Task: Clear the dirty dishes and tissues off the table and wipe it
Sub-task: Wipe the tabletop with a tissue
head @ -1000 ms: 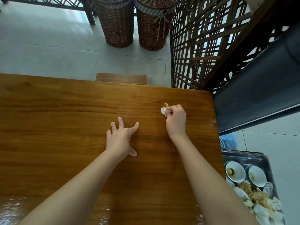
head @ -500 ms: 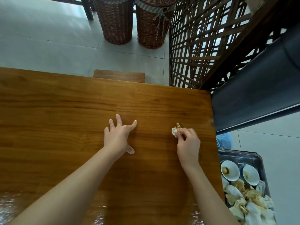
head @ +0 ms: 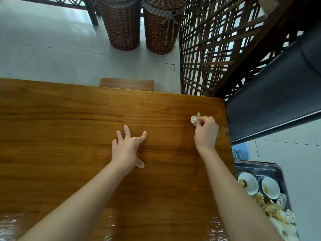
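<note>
The tissue is looking like a small scrunched white wad with brownish stains, right of centre in the frame. It's sitting near the right edge of the surface, and loads of bare wood is stretching off to the left. The right hand is pinching it at the fingertips, with the wad poking out up-left of the knuckles. The left hand is resting mid-frame, fingers spread on the wood.

Pale tiled floor (two wicker baskets)
</note>
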Motion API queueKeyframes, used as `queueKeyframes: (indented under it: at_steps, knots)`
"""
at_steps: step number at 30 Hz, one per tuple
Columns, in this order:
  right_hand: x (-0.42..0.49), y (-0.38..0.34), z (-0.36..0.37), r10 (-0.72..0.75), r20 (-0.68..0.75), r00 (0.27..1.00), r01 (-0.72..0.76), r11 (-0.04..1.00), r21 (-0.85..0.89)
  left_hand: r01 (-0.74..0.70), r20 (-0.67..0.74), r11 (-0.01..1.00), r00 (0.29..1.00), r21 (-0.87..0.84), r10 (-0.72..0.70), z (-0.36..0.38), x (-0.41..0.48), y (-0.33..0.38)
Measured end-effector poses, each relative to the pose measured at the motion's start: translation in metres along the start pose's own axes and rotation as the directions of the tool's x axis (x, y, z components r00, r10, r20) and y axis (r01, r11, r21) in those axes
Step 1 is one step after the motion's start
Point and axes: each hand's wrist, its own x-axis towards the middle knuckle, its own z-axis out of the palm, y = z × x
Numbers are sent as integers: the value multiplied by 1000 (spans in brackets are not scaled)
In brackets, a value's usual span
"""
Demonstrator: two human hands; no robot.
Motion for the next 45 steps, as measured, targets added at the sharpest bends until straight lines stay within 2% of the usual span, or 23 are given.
queueKeyframes:
  at_steps: [3,7,10,15,18,21,30,34,39,45]
  knots:
    - [-30,-13,15,-176,49,983,178,984,-28,1,5,1000,1000,1,-1,0,1,0]
    - [-50,-43,41,-354,161,921,362,932,-26,10,15,1000,1000,-3,-10,1,3,0]
    - [-50,-60,54,-418,197,887,428,904,-13,17,5,1000,1000,-7,-17,2,4,0]
    - [-16,-68,55,-391,169,905,400,916,-25,20,9,1000,1000,-2,-20,2,3,0]
    - [18,-61,46,-258,93,962,266,960,-86,10,9,1000,1000,-11,-10,2,2,-1]
    - [39,-51,38,-106,51,993,109,992,-64,5,6,1000,1000,-8,-5,1,1,-1]
    - [31,-52,44,-185,112,976,191,981,-43,6,11,1000,1000,-7,-6,1,1,-1]
    - [23,-55,51,-278,198,940,286,958,-11,11,13,1000,1000,6,-11,0,3,0]
    - [25,-54,52,-355,237,904,372,928,-31,21,17,1000,1000,15,-22,0,1,1]
    - [55,-35,37,-141,100,985,144,989,-21,12,10,1000,1000,23,-12,-1,0,1]
